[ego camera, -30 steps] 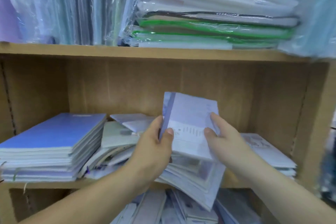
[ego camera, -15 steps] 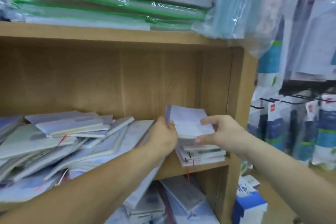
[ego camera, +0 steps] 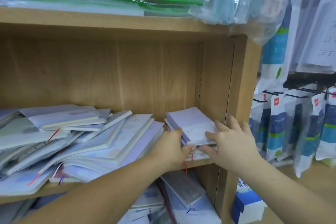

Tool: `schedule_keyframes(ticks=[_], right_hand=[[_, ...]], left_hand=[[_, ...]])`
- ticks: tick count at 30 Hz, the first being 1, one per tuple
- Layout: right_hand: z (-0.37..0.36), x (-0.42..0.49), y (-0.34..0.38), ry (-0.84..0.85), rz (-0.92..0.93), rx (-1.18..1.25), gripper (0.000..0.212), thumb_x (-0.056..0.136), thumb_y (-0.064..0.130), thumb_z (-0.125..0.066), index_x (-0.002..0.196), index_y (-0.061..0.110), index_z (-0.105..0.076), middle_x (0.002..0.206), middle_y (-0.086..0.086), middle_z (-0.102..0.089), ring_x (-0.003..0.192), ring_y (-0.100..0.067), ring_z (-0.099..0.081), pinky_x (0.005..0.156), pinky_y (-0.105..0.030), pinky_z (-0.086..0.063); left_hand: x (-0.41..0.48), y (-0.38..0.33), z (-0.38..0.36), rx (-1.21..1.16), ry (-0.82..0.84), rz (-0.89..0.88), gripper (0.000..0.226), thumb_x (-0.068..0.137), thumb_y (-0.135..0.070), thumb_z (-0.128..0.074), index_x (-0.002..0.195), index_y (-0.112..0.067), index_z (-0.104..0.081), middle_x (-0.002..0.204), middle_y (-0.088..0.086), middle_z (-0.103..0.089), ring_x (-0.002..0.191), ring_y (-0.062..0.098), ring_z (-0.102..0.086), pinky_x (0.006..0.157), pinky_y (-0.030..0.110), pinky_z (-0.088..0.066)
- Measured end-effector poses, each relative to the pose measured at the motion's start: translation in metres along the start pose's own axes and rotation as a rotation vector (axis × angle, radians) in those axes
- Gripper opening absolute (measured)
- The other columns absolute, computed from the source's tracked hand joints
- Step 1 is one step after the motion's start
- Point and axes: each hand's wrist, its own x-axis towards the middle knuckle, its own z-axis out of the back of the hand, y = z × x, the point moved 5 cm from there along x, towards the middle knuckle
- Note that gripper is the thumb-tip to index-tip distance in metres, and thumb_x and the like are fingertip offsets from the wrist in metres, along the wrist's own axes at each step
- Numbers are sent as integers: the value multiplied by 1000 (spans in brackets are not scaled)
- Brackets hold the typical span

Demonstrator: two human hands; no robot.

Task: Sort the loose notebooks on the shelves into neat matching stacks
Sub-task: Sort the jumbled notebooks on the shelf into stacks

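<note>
The setting is a stationery shop with a wooden shelf unit (ego camera: 240,78). Packets (ego camera: 278,129) hang on pegs to its right.

**Position.** The small stack (ego camera: 168,123) sits at the right end of the middle shelf (ego camera: 203,163), just beside the side panel. A lavender notebook (ego camera: 189,123) lies on top of it.

**Grip state.** The left grip (ego camera: 171,147) clasps the near left corner of the small stack, thumb above and fingers curled below. The right grip (ego camera: 232,142) is released, its fingers spread flat on the top cover and front edge.

**Procedure (judgement).**
- Press down lightly with the flat hand while the other nudges the spines into line.
- Square the stack toward the side panel.
- Tuck in the red ribbon (ego camera: 185,168) that dangles below the shelf edge.
- Check that each added cover matches.

**Count.**
- One tidy stack; the number of notebooks in it cannot be read.
- One loose heap (ego camera: 109,138) to the left, well over a dozen notebooks, slumped and overlapping.
- Three shelf levels are visible.
- At least three red ribbons show.
- Two hands are at work.
</note>
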Motion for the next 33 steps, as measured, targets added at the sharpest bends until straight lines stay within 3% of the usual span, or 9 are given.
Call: schedule_keyframes(ticks=[3,9,11,15,17,23,27,30,33], right_hand=[[-9,-1,5,55,9,-30,76,80,76,-10,115,41,-68,115,3,-67,121,-32,-54,96,-48,-43],[12,-12,35,-10,6,-50,42,91,56,-37,105,31,-67,96,5,-66,99,-25,-62,83,-38,-46],[19,-9,58,-79,32,147,42,88,55,-38,99,32,-72,93,7,-68,96,-23,-64,81,-37,-48],[19,4,121,75,60,902,41,90,45,-61,128,32,-67,128,11,-67,119,-7,-60,99,-27,-48],[24,11,149,18,108,1024,39,94,35,-65,131,24,-67,129,11,-66,121,-3,-59,101,-19,-43],[44,28,211,-167,220,1036,39,89,48,-63,115,22,-76,114,15,-71,110,1,-62,100,-23,-47],[51,50,251,-30,289,954,45,93,53,-59,128,27,-67,126,17,-64,122,2,-55,103,-16,-38],[55,66,269,2,320,937,42,94,45,-63,131,26,-65,126,16,-64,122,0,-56,102,-15,-38],[54,90,279,68,234,1024,24,96,45,-61,106,28,-74,99,12,-76,100,-4,-68,91,-25,-51]], left_hand=[[6,-7,-6,96,8,28,37,97,-45,-61,120,-17,-54,104,5,-67,89,20,-63,72,33,-51],[-35,-10,23,-113,147,-74,40,93,-31,-62,132,-27,-52,121,2,-68,109,20,-64,97,41,-54],[-64,-8,53,-182,62,-146,43,95,-27,-61,137,-26,-55,121,3,-70,111,17,-65,98,39,-53],[-121,9,112,-55,-111,-361,37,88,-15,-66,124,-17,-69,123,-6,-69,116,6,-61,102,23,-47],[-141,32,141,52,-207,-388,34,85,-10,-70,118,-18,-74,122,-7,-70,116,4,-62,101,14,-44],[-151,125,236,559,-360,-213,35,85,-37,-64,115,-22,-73,131,8,-66,121,27,-63,96,38,-55],[-132,167,268,515,-144,201,66,84,-64,-63,139,-28,-58,134,5,-65,134,26,-53,102,35,-50],[-124,180,265,448,-63,287,62,75,-77,-58,116,-31,-66,114,-4,-72,111,19,-65,93,37,-53],[-122,190,266,354,-127,278,42,80,-74,-63,85,-33,-62,90,-5,-70,93,19,-67,81,35,-54]])
